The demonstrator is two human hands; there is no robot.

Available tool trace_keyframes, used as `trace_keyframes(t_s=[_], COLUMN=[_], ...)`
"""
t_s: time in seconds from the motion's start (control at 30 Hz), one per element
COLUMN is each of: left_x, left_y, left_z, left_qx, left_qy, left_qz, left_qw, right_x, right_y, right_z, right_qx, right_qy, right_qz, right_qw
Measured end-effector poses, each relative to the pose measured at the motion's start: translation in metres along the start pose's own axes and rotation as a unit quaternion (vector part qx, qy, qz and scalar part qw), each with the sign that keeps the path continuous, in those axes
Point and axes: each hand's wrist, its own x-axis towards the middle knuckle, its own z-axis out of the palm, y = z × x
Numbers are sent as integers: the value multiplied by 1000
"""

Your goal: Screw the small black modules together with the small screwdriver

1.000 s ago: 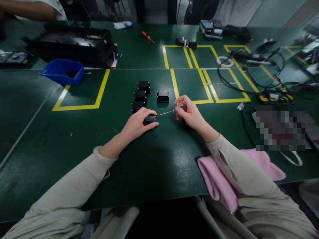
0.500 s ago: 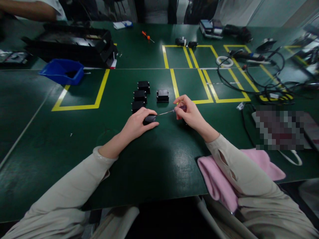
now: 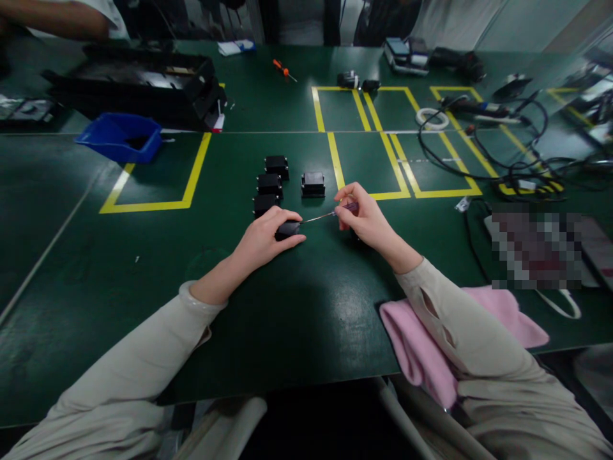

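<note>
My left hand (image 3: 268,234) is closed around a small black block (image 3: 288,229) and keeps it against the green table. In my right hand (image 3: 359,214) is a screwdriver (image 3: 320,218), gripped by its dark handle between thumb and fingers. Its thin metal shaft points left, with the tip at the right end of the held block. Just beyond my left hand, similar black blocks stand in a column: a near one (image 3: 265,206), a middle one (image 3: 269,184) and a far one (image 3: 276,166). Another black block (image 3: 313,184) sits apart to their right.
A blue bin (image 3: 122,137) stands before black trays (image 3: 138,83) at the left. An orange screwdriver (image 3: 284,69) lies at the back. Cables (image 3: 517,166) coil on the right, and a pink cloth (image 3: 416,345) hangs over the front edge. A person's arm (image 3: 67,19) shows top left.
</note>
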Motion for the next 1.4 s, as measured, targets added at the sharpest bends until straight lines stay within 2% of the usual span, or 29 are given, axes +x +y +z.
trace_keyframes(t_s=[0.7,0.83,1.03,1.2,1.4], left_x=[1,1,1,1,1], left_y=[4,5,4,4,5], left_z=[-3,-3,-2,-2,-4], left_qx=[-2,-2,-3,-1,-4], left_qy=[-16,-15,-12,-10,-13], left_qz=[-28,-25,-19,-18,-25], left_qw=[999,1000,1000,1000,1000], right_x=[0,1,0,1,1], right_y=[-3,-3,-2,-2,-2], right_z=[1,1,0,1,1], right_qx=[10,10,12,17,-2], right_qy=[1,-13,-1,3,-15], right_qz=[19,12,0,17,15], right_qw=[1000,1000,1000,1000,1000])
